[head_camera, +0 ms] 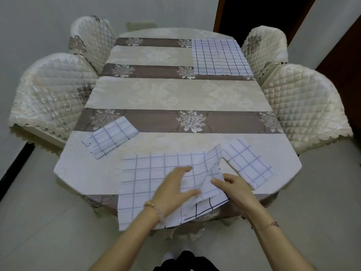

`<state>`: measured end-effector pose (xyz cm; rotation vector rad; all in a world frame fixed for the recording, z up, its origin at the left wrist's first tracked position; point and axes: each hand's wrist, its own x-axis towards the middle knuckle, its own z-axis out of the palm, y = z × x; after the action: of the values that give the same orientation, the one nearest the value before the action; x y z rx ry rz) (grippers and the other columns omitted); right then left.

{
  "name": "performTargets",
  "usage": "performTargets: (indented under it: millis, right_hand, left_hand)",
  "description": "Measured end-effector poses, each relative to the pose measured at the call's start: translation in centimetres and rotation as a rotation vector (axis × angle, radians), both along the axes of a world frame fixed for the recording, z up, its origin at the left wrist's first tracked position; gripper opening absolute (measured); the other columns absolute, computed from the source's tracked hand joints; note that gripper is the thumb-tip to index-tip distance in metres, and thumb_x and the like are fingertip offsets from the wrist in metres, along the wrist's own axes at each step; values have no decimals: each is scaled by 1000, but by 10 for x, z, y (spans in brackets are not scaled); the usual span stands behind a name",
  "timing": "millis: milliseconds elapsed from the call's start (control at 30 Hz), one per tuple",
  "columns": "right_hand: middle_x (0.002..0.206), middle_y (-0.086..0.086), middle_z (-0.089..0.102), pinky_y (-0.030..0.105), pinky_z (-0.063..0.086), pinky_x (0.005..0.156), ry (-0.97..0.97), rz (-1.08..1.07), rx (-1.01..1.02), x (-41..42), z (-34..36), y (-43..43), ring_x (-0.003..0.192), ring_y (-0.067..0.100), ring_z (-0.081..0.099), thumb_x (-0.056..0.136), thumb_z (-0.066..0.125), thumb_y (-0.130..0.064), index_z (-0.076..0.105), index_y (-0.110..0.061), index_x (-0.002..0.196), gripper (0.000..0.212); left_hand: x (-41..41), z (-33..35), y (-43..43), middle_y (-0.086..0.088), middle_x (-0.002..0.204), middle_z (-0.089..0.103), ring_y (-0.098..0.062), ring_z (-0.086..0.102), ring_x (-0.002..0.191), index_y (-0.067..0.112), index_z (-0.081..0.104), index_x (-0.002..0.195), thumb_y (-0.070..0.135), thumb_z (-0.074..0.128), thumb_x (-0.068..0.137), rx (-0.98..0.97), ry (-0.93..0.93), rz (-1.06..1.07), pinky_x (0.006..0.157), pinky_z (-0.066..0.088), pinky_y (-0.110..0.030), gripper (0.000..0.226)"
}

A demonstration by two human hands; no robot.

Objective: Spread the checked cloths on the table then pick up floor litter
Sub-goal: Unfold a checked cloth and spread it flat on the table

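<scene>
A large white checked cloth [148, 177] lies partly unfolded at the near edge of the table [175, 94], hanging over the front. My left hand [175, 188] rests flat on it with fingers apart. My right hand [232, 186] pinches its raised right flap. A folded checked cloth [111, 136] lies at the near left. Another folded one [247, 163] lies at the near right. A spread checked cloth [218, 56] covers the far right corner.
Four quilted cream chairs stand around the table, two on the left [52, 94] and two on the right [304, 106]. Pale floor tiles [48, 222] surround the near end. A dark doorway [263, 12] opens at the far right.
</scene>
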<state>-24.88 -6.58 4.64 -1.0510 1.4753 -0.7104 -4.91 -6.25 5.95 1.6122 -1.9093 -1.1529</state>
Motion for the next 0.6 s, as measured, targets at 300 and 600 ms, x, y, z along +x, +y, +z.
performTargets:
  millis: [300,600]
  right_hand:
    - [105,31,62,43,51,81,-1,16,-2,-9,-3,-5,83,32,66,55,69,-74,66,1,95,85]
    - [99,17,74,42,54,88,-102,-60,101,-47,5,-46,91,30,69,85,66,-19,69,0,105,27]
  left_hand:
    - [-6,-1,3,6,83,64,1,55,67,31,59,78,10,71,81,-14,230,179,66,44,-6,24]
    - [111,14,-63,6,62,65,2,58,58,16,65,70,7,65,87,-77,221,588,53,43,-2,19]
